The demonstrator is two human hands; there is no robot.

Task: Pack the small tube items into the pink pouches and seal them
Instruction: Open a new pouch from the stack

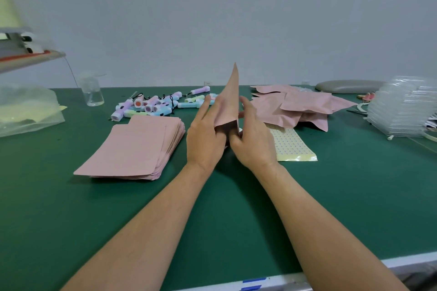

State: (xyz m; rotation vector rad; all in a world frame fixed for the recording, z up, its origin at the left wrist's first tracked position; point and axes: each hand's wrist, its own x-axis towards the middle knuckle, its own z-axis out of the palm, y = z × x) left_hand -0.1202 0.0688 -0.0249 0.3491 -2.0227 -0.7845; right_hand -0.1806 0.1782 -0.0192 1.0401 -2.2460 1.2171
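Note:
A pink pouch (229, 99) stands upright and edge-on above the green table (71, 220), held between both hands at its lower end. My left hand (205, 134) grips its left side, fingers lying up along it. My right hand (251, 139) pinches the right side near the bottom. A flat stack of pink pouches (134, 149) lies to the left. Several pastel small tubes (153, 105) lie in a heap behind the stack. Rumpled pink pouches (298, 107) are piled at the right. Whether a tube is inside the held pouch is hidden.
A yellow dotted sticker sheet (293, 146) lies just right of my hands. A clear bottle (93, 92) stands at the back left, a plastic bag (26, 111) at the far left. A stack of clear plastic trays (402, 111) and a grey pad (350, 86) sit at the right.

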